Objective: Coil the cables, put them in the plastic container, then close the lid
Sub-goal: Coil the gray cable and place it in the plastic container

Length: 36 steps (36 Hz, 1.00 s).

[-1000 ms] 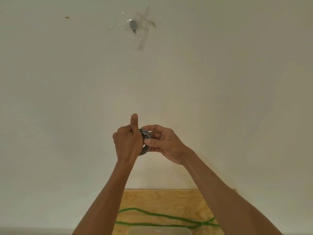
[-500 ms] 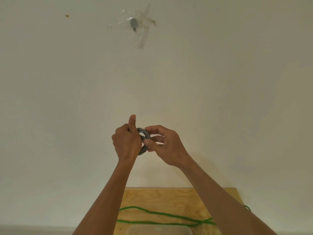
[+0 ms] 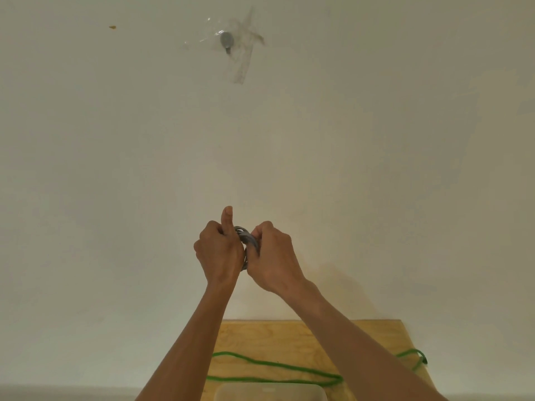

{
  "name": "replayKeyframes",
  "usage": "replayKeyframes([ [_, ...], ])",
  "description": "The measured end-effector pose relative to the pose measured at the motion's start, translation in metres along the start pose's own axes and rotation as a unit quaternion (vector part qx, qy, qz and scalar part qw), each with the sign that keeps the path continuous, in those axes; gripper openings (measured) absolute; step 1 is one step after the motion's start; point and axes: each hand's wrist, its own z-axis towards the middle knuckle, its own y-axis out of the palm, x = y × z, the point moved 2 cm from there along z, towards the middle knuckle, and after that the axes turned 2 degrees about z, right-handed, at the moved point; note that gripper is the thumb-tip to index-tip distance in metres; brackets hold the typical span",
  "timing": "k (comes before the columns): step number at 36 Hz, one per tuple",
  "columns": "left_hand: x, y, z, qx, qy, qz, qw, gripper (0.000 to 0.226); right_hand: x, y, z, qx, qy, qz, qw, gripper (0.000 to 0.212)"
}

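Note:
Both hands are raised in front of the wall and hold a small coil of grey cable (image 3: 246,237) between them. My left hand (image 3: 220,251) grips the coil with curled fingers and its thumb points straight up. My right hand (image 3: 273,259) has its fingers curled round the coil's right side. Most of the coil is hidden between the hands. Below, a green cable (image 3: 275,369) lies uncoiled across the wooden table (image 3: 289,337). The rim of the plastic container (image 3: 270,390) shows at the bottom edge.
A plain pale wall fills most of the view. High on it is a grey hook (image 3: 226,41) under strips of clear tape. The table's far edge meets the wall.
My right hand has closed in against my left and curled tighter round the grey coil. Both hands stayed at about the same height.

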Motion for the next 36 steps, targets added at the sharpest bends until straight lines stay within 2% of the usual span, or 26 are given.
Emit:
replayKeyframes([
  [5,-0.001,0.000,-0.002,0.003,-0.003,0.003,1.000,0.062,-0.001,-0.001,-0.002,0.013,-0.015,-0.027,0.999,0.012],
  [11,-0.004,0.005,-0.002,-0.009,-0.013,0.020,1.000,0.066,-0.005,-0.002,-0.004,0.023,-0.035,-0.119,0.992,0.009],
  [17,0.005,0.005,-0.003,-0.010,-0.015,0.007,1.000,0.064,-0.008,-0.004,-0.002,0.117,-0.043,-0.096,0.988,0.004],
  [26,0.000,0.006,0.000,-0.013,-0.010,0.039,0.999,0.064,-0.005,-0.004,0.003,0.111,-0.102,-0.153,0.977,0.009],
  [36,-0.001,0.010,-0.005,-0.033,-0.018,0.042,0.998,0.060,0.001,-0.002,0.001,0.139,-0.110,-0.102,0.979,0.009],
])
